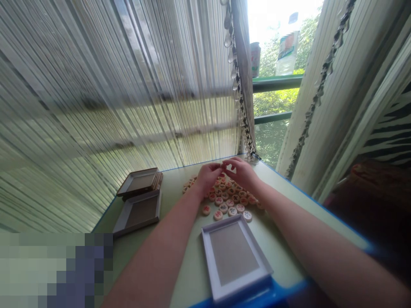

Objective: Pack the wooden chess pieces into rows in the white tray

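Observation:
My left hand (pixel 208 177) and my right hand (pixel 240 172) are raised over a pile of round wooden Chinese chess pieces (pixel 225 196). Their fingertips come together at the far side of the pile. Both hands are closed in a pinch, and anything between the fingers is too small to make out. Red and dark characters mark the pieces. Part of the pile is hidden behind my hands and wrists. Nearest me lies an open, shallow box tray (pixel 268 267) with a pale rim and greyish bottom, just below the closest pieces.
On the left of the pale green table (pixel 180 239) lie another shallow tray (pixel 136 211) and a brown-edged box part (pixel 139 182) behind it. Striped string curtains (pixel 128 85) hang along the far side. A can (pixel 255 60) and a clear bottle (pixel 287 53) stand by the window rail.

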`<action>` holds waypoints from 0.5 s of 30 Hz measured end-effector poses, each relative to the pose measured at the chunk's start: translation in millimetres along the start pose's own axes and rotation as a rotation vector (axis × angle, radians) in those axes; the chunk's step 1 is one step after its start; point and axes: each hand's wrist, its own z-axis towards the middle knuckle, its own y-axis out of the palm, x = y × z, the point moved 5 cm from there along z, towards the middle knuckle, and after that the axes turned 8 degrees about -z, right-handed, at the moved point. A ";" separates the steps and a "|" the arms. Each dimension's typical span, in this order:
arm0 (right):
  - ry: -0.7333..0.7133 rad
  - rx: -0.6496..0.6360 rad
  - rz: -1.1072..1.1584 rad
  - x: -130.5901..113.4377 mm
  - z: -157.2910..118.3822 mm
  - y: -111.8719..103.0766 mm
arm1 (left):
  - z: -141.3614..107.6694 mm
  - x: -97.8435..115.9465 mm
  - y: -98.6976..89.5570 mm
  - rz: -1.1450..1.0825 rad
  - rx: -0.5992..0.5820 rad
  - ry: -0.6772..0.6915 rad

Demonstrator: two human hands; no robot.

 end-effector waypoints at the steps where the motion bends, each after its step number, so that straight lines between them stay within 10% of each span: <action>1: 0.010 0.000 -0.001 0.4 0.2 -0.3 | -0.2 -0.6 0.3 -0.018 0.001 -0.017; 15: -0.046 -0.054 -0.138 -6.8 -0.2 1.8 | 1.3 -12.2 -2.3 -0.163 -0.036 -0.153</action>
